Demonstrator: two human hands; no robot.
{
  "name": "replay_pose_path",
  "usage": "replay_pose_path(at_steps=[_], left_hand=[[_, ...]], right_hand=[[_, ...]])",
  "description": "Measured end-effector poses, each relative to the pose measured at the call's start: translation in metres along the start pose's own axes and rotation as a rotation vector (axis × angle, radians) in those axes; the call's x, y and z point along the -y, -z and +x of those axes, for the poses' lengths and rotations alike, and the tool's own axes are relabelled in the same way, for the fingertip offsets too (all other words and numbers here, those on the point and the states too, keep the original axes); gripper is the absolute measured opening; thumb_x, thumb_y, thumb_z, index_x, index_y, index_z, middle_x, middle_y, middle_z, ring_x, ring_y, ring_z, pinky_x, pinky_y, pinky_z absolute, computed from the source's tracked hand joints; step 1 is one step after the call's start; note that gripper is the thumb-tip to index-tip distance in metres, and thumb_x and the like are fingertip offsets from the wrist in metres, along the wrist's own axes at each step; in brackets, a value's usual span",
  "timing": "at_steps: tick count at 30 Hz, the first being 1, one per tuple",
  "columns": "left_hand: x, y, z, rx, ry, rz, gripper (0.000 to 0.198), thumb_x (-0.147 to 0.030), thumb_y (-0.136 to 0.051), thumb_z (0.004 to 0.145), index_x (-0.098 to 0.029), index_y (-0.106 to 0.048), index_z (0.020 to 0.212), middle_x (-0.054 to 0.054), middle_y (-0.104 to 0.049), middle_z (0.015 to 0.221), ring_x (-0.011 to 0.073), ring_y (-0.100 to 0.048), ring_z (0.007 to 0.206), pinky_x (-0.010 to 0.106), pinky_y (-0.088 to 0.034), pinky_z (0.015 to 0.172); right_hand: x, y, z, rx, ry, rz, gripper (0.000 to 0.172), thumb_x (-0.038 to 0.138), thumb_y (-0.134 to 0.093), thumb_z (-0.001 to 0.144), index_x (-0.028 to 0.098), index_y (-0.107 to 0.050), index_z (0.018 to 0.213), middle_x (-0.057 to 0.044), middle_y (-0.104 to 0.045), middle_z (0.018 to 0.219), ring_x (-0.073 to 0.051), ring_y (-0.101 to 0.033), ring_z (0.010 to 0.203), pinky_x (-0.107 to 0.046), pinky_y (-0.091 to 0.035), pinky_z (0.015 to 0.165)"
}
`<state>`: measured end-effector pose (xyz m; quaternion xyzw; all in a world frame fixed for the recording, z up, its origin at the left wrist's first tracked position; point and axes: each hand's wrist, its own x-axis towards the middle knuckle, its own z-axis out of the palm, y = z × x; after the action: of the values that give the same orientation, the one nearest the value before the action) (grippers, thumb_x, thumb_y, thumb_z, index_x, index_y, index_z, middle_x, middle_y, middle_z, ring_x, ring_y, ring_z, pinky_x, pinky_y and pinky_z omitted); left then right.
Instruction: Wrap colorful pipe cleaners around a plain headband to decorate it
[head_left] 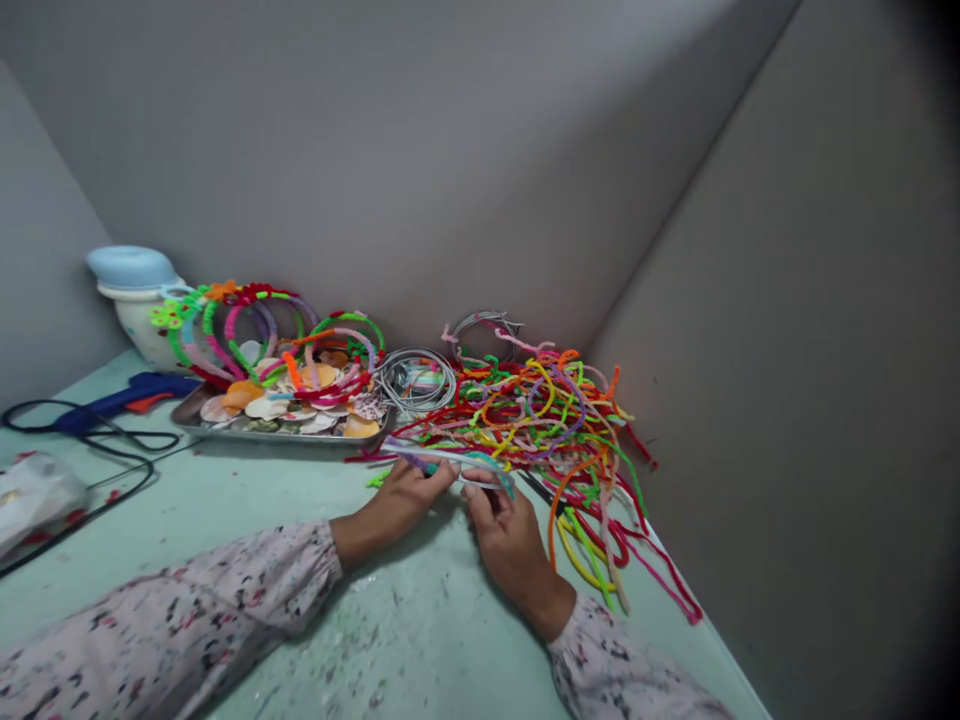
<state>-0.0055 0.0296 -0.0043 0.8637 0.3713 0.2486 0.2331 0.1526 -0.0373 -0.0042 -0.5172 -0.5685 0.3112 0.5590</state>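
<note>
My left hand (pixel 405 505) is closed, with thumb and fingers pinching a thin curved headband (pixel 465 460) that is pale along part of its length. Purple and teal fuzzy pipe cleaner covers other parts of it. On the right end of the same piece, my right hand (pixel 514 545) is closed in a pinch, close beside the left. My fingers hide part of the band between the hands. Just behind them lies a large tangled heap of coloured pipe cleaners (pixel 540 410).
A metal tray (pixel 262 437) holds seashells, with several pipe-cleaner-wrapped hoops (pixel 232 340) on top. Bare wire-like hoops (pixel 416 380) lean beside it. At left are a blue glue gun (pixel 124 400), its black cord, a lidded container (pixel 139 300) and a plastic bag (pixel 37 500). Grey walls enclose the table.
</note>
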Motion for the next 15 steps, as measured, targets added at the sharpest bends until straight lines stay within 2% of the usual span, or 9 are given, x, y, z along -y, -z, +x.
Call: replay_pose_path(at_steps=[4,9,11,15], left_hand=[[0.000,0.000,0.000,-0.026,-0.015,0.083,0.023,-0.021,-0.042,0.083,-0.020,-0.064,0.089,0.005,-0.060,0.085,0.0203,-0.048,0.084,0.030,-0.040,0.077],[-0.009,0.003,0.004,-0.039,-0.015,-0.034,0.024,-0.028,-0.041,0.085,-0.020,-0.064,0.086,0.005,-0.061,0.083,0.0199,-0.050,0.083,0.030,-0.042,0.078],[-0.015,0.004,0.006,-0.033,-0.003,-0.111,0.027,-0.031,-0.039,0.087,-0.020,-0.064,0.084,0.004,-0.060,0.080,0.0186,-0.051,0.080,0.028,-0.043,0.076],[-0.017,0.005,0.008,-0.065,0.069,-0.196,0.033,-0.038,-0.038,0.088,-0.019,-0.062,0.076,0.003,-0.058,0.074,0.0169,-0.049,0.074,0.027,-0.043,0.073]], right_hand=[[-0.006,0.000,0.000,-0.005,0.029,-0.021,0.021,0.030,-0.056,0.084,0.022,-0.065,0.101,-0.008,-0.067,0.094,-0.021,-0.061,0.089,-0.035,-0.050,0.081],[-0.005,0.001,0.002,0.040,0.042,0.029,0.025,0.027,-0.056,0.084,0.022,-0.064,0.107,-0.007,-0.067,0.100,-0.020,-0.062,0.091,-0.035,-0.048,0.087],[-0.005,0.001,0.003,0.053,0.002,0.066,0.028,0.028,-0.056,0.084,0.023,-0.063,0.111,-0.005,-0.067,0.095,-0.019,-0.063,0.086,-0.034,-0.050,0.083],[-0.007,0.000,0.005,0.068,-0.119,0.110,0.027,0.030,-0.057,0.082,0.024,-0.063,0.108,-0.002,-0.065,0.082,-0.016,-0.059,0.066,-0.028,-0.050,0.062]])
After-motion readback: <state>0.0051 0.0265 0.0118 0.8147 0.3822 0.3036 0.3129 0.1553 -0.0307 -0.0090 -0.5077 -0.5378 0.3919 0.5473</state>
